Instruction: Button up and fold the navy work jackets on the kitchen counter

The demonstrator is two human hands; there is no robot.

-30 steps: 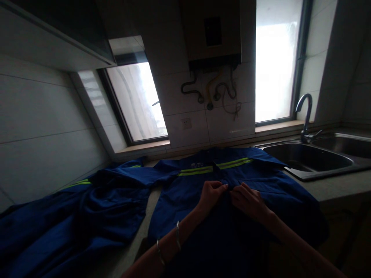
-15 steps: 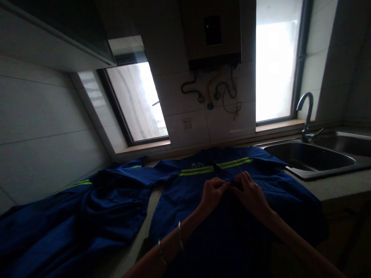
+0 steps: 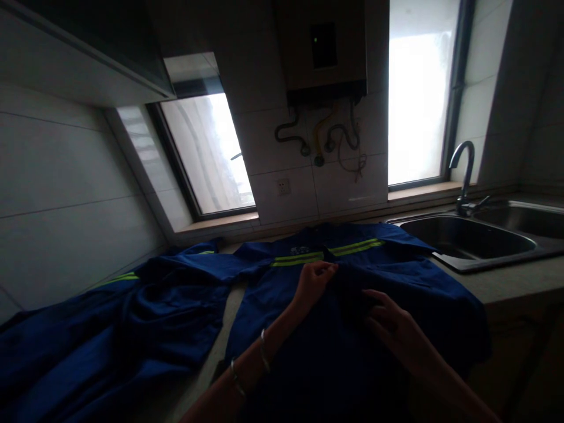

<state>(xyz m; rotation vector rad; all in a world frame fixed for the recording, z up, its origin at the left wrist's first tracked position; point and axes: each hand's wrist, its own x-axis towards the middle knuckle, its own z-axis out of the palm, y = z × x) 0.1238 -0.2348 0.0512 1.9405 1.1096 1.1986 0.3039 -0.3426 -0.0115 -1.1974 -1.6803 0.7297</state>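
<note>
A dark blue work jacket (image 3: 282, 305) with yellow-green chest stripes lies spread out on the counter. My left hand (image 3: 315, 281) pinches the fabric at the front opening, just below the stripes. Lower and to the right, my right hand (image 3: 390, 320) is over the jacket's right front with its fingers partly curled. Deep shadow hides whether those fingertips hold any cloth. Two bangles circle my left wrist. Beside the jacket on the left lies a second, rumpled blue garment (image 3: 171, 317) with similar stripes.
A steel sink (image 3: 467, 238) with a curved faucet (image 3: 467, 170) is set into the counter (image 3: 506, 282) at the right. A water heater (image 3: 324, 53) with hoses hangs on the tiled wall between two windows. An overhead cabinet (image 3: 97, 53) juts in at upper left.
My hands have come apart. The left has moved slightly up and left along the jacket's opening; the right has moved down and toward me, leaving the opening.
</note>
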